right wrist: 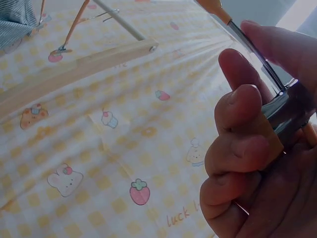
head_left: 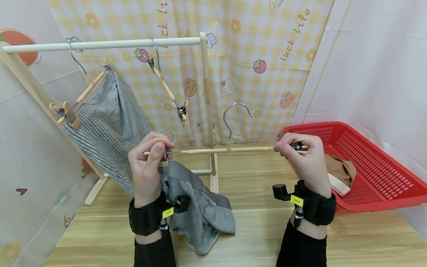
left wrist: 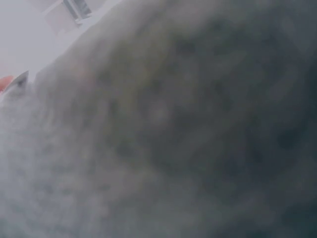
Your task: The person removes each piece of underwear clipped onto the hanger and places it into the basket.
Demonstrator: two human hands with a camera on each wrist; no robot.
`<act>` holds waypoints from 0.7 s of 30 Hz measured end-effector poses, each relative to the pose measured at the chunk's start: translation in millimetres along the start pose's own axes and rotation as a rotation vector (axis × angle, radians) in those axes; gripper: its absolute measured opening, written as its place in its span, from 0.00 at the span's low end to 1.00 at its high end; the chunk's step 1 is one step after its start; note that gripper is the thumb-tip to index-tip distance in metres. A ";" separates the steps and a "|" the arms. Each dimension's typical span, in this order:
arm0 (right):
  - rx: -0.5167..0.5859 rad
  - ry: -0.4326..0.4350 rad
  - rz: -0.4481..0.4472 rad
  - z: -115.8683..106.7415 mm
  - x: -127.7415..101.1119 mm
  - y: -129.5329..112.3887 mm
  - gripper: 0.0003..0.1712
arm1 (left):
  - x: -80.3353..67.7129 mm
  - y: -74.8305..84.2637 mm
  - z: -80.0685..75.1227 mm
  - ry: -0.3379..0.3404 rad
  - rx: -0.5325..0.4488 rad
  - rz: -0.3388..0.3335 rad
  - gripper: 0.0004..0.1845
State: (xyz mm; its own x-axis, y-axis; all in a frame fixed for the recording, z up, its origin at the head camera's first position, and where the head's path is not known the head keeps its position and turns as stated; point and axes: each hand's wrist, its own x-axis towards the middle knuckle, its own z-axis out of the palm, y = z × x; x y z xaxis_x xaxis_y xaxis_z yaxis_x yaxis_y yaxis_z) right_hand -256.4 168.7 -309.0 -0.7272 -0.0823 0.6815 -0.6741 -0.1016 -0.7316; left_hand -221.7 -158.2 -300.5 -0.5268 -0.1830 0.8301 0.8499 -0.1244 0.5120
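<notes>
From the head camera, both hands hold a wooden clip hanger (head_left: pixel 220 150) level above the tabletop (head_left: pixel 260 226), its metal hook (head_left: pixel 233 115) pointing up. The left hand (head_left: pixel 146 167) has its grip pinched on the hanger's left end, thumb on top, with a grey garment (head_left: pixel 200 207) hanging from that end and trailing down onto the tabletop. The right hand (head_left: pixel 305 161) has its grip curled round the clip at the hanger's right end. Behind them stands a wooden rack (head_left: pixel 205 100) whose rail carries a striped cloth (head_left: pixel 106 126) on one hanger and an empty hanger (head_left: pixel 168 91) beside it. A red basket (head_left: pixel 370 167) sits to the right with a tan cloth (head_left: pixel 340 170) inside.

The left wrist camera is filled by blurred grey garment (left wrist: pixel 163 134); the hand's grip cannot be made out there.

The right wrist camera shows the right hand's fingers (right wrist: pixel 240 139) wrapped round the metal clip (right wrist: pixel 290 114), squeezing it, with the hanger's rod running up past them. The rack's wooden rail (right wrist: pixel 74 67) and a yellow checked curtain (right wrist: pixel 124 148) lie beyond.
</notes>
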 end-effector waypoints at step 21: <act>-0.022 -0.007 0.020 -0.9 1.2 1.8 0.06 | -1.7 4.1 -7.2 -0.062 0.069 -0.093 0.12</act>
State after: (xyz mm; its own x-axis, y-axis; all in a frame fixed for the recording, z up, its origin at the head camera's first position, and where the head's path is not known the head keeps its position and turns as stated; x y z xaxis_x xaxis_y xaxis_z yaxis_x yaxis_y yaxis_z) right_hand -258.6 169.3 -309.6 -0.7396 -0.0913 0.6668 -0.6622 -0.0777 -0.7452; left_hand -217.4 -165.5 -301.4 -0.6037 -0.1130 0.7892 0.7971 -0.0703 0.5997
